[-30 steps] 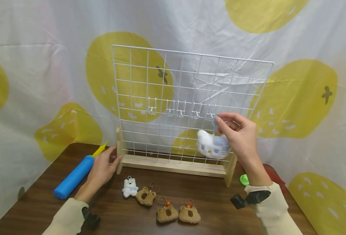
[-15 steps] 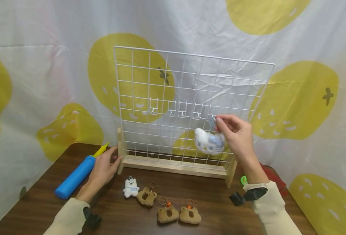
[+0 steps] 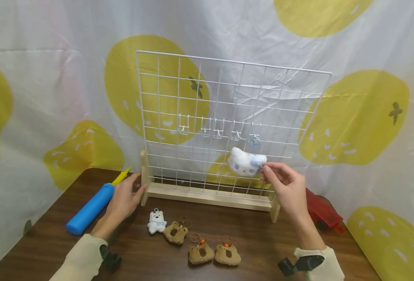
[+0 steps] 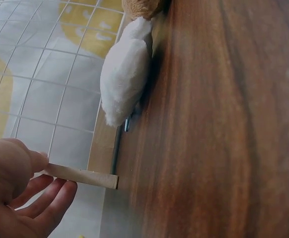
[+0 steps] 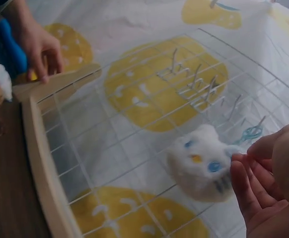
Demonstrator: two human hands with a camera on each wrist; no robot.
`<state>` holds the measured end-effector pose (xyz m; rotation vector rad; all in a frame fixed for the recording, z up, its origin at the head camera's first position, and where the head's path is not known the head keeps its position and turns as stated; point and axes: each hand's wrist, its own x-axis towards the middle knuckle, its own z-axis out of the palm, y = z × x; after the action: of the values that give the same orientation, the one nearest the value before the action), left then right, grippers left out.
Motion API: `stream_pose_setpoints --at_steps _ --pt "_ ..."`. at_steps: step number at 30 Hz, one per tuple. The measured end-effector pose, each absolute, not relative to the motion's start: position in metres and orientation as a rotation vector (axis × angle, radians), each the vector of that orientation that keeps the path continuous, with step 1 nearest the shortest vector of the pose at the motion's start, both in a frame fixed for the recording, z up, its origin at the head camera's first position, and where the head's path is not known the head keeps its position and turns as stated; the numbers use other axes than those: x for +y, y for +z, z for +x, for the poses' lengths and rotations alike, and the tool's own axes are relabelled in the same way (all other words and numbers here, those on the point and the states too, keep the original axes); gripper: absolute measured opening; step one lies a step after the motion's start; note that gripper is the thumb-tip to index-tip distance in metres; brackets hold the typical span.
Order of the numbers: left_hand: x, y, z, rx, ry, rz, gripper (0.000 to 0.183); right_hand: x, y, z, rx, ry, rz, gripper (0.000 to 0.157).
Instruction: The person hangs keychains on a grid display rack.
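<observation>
- Three brown keychains (image 3: 201,255) lie before the grid rack (image 3: 207,198).
- A white bear keychain (image 3: 156,223) lies nearer the rack.
- The left hand (image 3: 124,197) grips the rack's left post (image 3: 144,164).
- Before the rack's right part, the right hand (image 3: 287,189) pinches the cat plush (image 3: 245,162), whose ring (image 3: 254,141) is on the rack's rightmost hook (image 3: 255,135).
- Behind the rack hangs a curtain (image 3: 358,50).

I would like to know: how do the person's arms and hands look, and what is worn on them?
The left hand and right hand wear no gloves. The left sleeve and right sleeve are plain cream, ending before the hands. Near each cuff sits a small, blocky black device, the left device and right device. I see no cables.
</observation>
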<state>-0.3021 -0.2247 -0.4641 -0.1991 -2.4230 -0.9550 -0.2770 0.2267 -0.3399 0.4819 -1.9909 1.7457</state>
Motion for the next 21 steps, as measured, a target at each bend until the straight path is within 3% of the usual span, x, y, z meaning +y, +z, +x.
stream_pose_setpoints --at_steps 21 --pt "-0.226 -0.464 -0.302 -2.426 -0.944 -0.191 0.046 0.235 -0.427 -0.273 -2.725 1.397 0.892 0.015"
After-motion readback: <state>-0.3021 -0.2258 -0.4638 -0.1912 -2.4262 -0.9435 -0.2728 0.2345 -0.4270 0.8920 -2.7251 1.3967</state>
